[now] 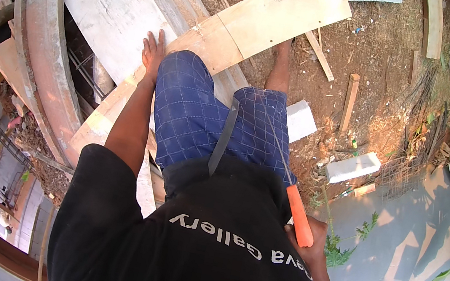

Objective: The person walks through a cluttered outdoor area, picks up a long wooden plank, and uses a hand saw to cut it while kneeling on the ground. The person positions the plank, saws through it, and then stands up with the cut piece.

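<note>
My left hand (154, 51) lies with fingers spread beside my left knee, at the edge of a white-grey panel (98, 4) and a pale plywood strip (113, 109). A curved plywood piece (276, 20) reaches from that knee toward the upper right, with a seam across it. By my right hip, my right hand (315, 250) is closed at the butt of a tool with an orange handle (299, 217). Its long, thin metal shaft points forward over my right thigh. Most of the right fingers are hidden behind the handle and the shirt, and the tool's exact kind does not show.
Curved, weathered boards (52, 44) lean at the left. White blocks (352, 167) and a short wooden stick (349, 102) lie on the dirt to the right. Thin twigs (403, 172) and a smooth grey surface (397, 255) are farther right.
</note>
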`<state>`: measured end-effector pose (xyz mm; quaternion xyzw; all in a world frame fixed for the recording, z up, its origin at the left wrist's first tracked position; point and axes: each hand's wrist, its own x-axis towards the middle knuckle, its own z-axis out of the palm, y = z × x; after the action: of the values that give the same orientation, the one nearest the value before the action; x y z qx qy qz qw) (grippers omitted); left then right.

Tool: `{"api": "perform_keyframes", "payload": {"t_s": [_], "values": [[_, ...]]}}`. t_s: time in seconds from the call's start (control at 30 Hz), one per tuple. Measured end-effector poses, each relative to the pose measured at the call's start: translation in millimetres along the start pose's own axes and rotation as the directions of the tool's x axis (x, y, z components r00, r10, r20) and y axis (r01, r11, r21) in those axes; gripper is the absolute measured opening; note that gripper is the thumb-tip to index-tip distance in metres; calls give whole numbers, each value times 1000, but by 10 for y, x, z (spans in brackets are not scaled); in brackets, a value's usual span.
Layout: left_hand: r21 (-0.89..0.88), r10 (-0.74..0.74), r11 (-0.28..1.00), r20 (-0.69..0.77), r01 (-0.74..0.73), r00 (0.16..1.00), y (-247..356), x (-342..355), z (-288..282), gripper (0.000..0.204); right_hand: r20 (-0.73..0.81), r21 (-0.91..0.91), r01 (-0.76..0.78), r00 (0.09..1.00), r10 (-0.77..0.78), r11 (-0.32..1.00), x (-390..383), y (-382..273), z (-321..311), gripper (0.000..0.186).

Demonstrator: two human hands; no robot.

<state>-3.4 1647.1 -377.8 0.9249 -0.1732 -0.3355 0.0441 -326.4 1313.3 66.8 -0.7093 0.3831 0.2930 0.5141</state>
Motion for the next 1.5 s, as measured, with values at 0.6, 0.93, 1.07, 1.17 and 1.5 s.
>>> {"api": "perform_keyframes", "payload": {"t_s": [0.6,0.93,1.07,1.17,1.5], "values": [[13,95,995,-54,-95,994,-173,122,127,107,94,70,-75,993,68,995,720,530,329,36],[0,-7,1000,35,7,999,-161,166,54,113,-130,332,-71,984,120,941,1358,991,-168,33],[7,64,998,165,-66,984,25,50,-280,109,-199,596,-60,955,219,801,1589,1123,-713,30],[-35,34,999,125,-30,992,176,30,-796,103,-378,487,217,925,-20,846,1976,1362,-957,32],[-518,-88,852,4,77,996,1489,-831,-2192,76,-456,57,-8,889,33,998,2572,2594,-1770,58]]}}
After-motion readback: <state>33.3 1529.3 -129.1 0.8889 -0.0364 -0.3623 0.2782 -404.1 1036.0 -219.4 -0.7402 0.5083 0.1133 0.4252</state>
